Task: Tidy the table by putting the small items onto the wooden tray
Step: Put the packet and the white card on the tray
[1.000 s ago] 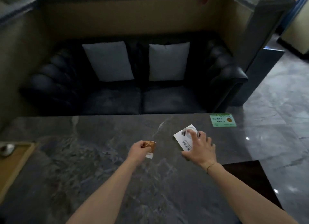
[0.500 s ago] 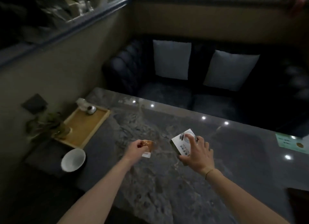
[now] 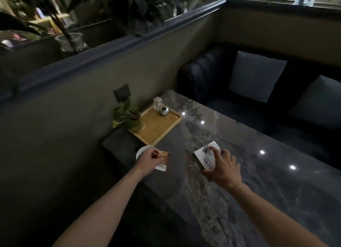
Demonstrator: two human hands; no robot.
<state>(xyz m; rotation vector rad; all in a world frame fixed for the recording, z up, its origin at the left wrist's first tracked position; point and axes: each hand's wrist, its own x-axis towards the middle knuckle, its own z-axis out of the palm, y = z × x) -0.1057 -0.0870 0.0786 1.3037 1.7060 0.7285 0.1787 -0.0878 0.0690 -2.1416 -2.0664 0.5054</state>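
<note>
The wooden tray (image 3: 162, 125) lies on the dark marble table (image 3: 239, 191), up and ahead of the left hand (image 3: 148, 161), near the table's end by the wall. Inside it, at the corner farthest from the hands, stand a small round silver pot (image 3: 163, 110) and, just behind that, a clear glass container (image 3: 158, 102). A small leafy potted plant (image 3: 129, 117) stands at the tray's left corner; whether it is in the tray or just beside it cannot be told.

The left hand pinches a small orange-brown packet (image 3: 164, 158) with a white lower edge, fingers curled round it, held above the table's left edge. Just beyond that hand, partly hidden by it, sits a white bowl (image 3: 143, 150), between the hand and the tray.

The right hand (image 3: 222, 168) grips a small white box (image 3: 206, 155) with a dark side and printed marks on its top, thumb on the near edge and fingers spread over the far side. The box is tilted; whether it touches the table cannot be told. The two hands are apart, the box level with the packet.

Beyond the right hand, past the table's far side, is a black tufted sofa (image 3: 203, 77) with two grey cushions (image 3: 256, 75).
</note>
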